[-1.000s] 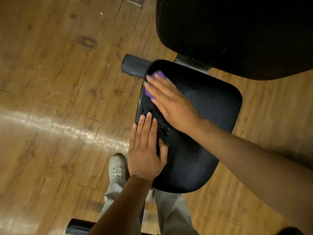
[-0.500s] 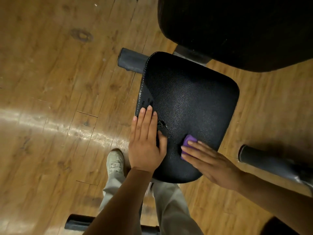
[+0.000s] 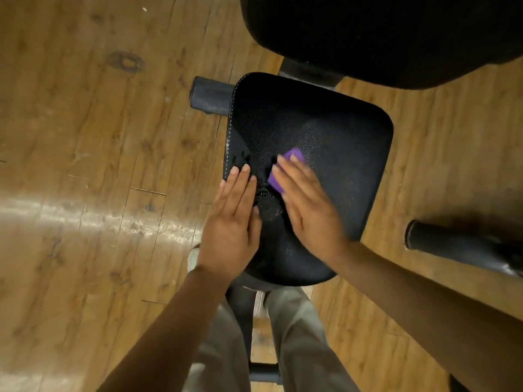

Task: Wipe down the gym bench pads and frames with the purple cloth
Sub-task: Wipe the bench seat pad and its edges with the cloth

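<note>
The right hand (image 3: 308,205) lies flat with straight fingers, pressing the purple cloth (image 3: 283,172) on the middle of the small seat pad (image 3: 339,154), and the left hand (image 3: 230,222) rests flat and open on the pad's left edge. I think the job is only partly done: this pad is being wiped, but the big back pad (image 3: 382,35) and the frame bars (image 3: 210,94) look untouched. The pad's far and right parts are free to wipe, with bare wood floor (image 3: 85,137) all around its edges.

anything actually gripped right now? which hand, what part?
Nothing is gripped. The right hand presses the purple cloth flat on the seat pad, fingers straight over its near part. The left hand lies flat on the pad.
</note>
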